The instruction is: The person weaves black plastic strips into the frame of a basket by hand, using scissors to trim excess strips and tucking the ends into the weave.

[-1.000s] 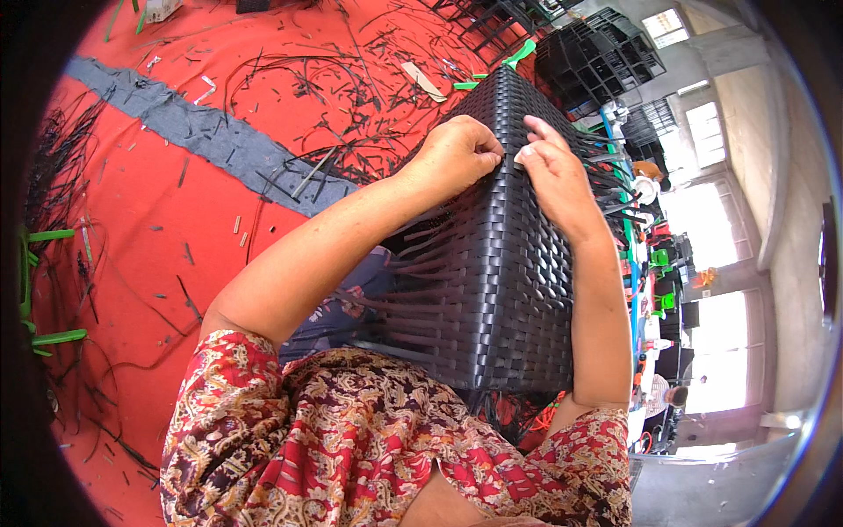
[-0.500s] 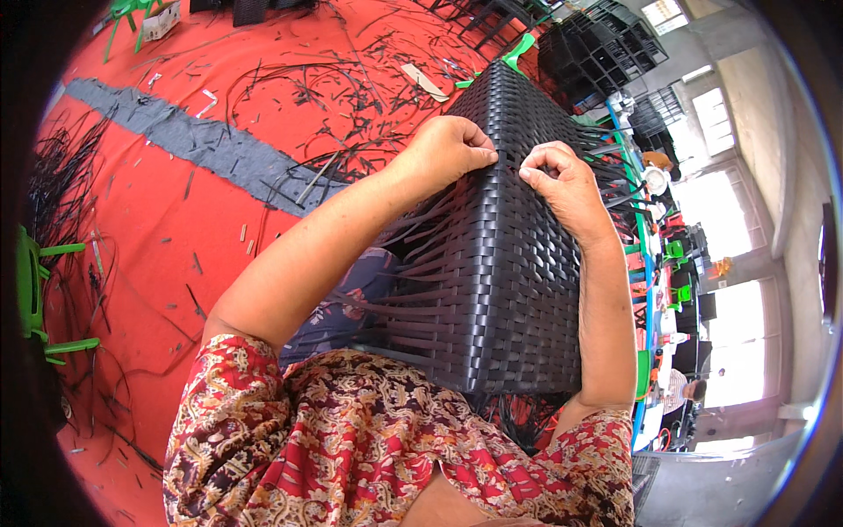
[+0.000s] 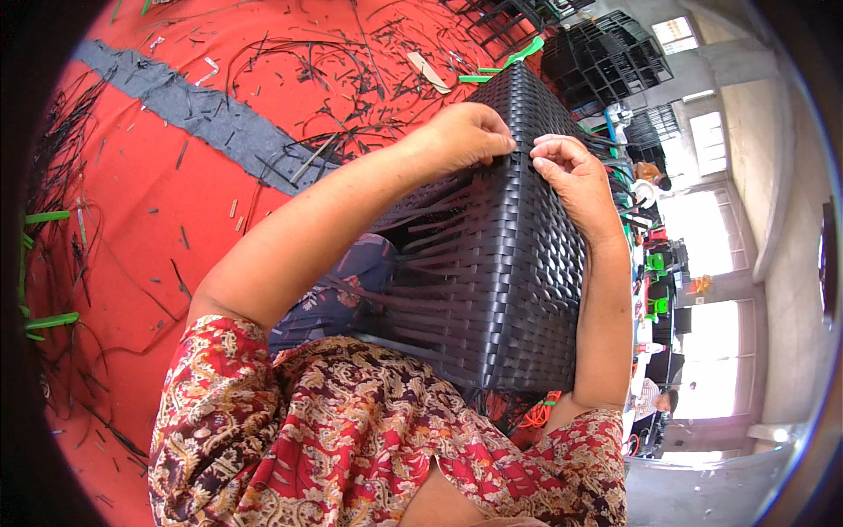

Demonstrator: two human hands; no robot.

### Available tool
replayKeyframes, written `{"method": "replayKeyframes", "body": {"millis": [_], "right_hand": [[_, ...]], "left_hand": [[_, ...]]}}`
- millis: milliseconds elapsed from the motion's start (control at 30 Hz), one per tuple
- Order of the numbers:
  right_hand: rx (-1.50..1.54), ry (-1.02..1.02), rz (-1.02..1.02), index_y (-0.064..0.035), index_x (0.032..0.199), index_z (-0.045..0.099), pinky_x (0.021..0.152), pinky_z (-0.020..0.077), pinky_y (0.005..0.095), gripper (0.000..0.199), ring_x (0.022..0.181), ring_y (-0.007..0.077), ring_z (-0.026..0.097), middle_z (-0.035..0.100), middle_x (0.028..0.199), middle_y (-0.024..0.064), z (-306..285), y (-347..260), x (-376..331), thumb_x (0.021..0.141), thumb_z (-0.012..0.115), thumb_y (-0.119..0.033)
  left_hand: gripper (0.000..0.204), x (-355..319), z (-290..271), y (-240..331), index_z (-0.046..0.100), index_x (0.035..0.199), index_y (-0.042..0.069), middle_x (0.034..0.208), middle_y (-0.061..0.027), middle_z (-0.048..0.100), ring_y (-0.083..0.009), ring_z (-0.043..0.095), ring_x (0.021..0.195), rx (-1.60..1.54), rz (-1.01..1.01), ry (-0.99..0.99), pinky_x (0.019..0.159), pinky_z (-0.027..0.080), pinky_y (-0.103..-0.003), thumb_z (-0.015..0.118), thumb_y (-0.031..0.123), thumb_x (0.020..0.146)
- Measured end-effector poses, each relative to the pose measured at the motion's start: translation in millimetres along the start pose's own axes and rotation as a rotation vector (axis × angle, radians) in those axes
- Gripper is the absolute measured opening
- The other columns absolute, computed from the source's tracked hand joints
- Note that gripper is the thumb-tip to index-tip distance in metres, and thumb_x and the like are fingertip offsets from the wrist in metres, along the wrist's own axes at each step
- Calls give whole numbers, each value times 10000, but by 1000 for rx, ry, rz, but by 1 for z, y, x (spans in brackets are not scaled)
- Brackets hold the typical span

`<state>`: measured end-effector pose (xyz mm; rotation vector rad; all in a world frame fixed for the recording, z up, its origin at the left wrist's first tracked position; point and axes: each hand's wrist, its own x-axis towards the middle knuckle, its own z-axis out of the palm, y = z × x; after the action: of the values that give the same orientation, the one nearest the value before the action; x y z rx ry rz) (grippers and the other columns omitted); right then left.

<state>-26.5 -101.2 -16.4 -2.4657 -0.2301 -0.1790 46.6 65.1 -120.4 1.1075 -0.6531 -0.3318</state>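
Observation:
A black woven piece (image 3: 536,263) of flat, glossy plastic strips stands before me, with a ridge running away from my body. Many loose strip ends (image 3: 430,290) hang off its left side. My left hand (image 3: 481,133) is pinched at the far part of this ridge, thumb and forefinger touching the weave. Just to the right, my right hand (image 3: 575,184) has its fingers curled toward the thumb, tips close to the same spot. Whatever either pinch holds is too small to make out. Patterned dark cloth (image 3: 338,290) shows under my left forearm.
Black strip scraps litter the red floor covering (image 3: 132,237), which a grey band (image 3: 202,110) crosses. Green plastic legs (image 3: 53,321) stand at the left rim. A green piece (image 3: 524,53) juts out past the weave's far end. Stacked black frames (image 3: 606,57) stand at the far right.
The whole view has shifted a little. My fingertips have come slightly closer together along the ridge, and the right hand's fingers have straightened somewhat. Both hands stay at the weave.

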Motion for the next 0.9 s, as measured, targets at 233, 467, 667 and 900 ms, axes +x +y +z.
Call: {"method": "replayKeyframes", "body": {"millis": [233,467,667,900], "right_hand": [[-247,-50,-39,-25,836,648,737,441,231,91,864,92,557,596,936,11,-15,5,-14,753,675,-50],[135,135,34,-32,872,653,719,408,184,63,765,23,487,570,914,-33,-2,-4,-12,811,642,-43],[-193,-177,-139,7,932,659,881,405,283,230,988,177,538,597,986,69,17,-36,16,876,591,-206],[3,-148,66,-28,677,594,926,353,330,209,1086,192,471,531,1131,122,19,-19,28,797,684,-174]], "left_hand": [[177,4,5,11,660,846,-5,756,-40,651,-94,571,731,542,131,-38,687,461,-260,649,157,773],[100,16,-17,4,605,733,36,625,14,514,-85,424,551,-110,-180,-264,540,353,-234,623,134,747],[61,-13,-44,15,584,783,64,668,34,513,-50,392,539,-436,-89,-187,543,342,-231,605,114,754],[203,-19,-33,-20,608,908,46,834,13,579,-89,543,779,-399,90,-110,762,435,-225,631,237,842]]}}
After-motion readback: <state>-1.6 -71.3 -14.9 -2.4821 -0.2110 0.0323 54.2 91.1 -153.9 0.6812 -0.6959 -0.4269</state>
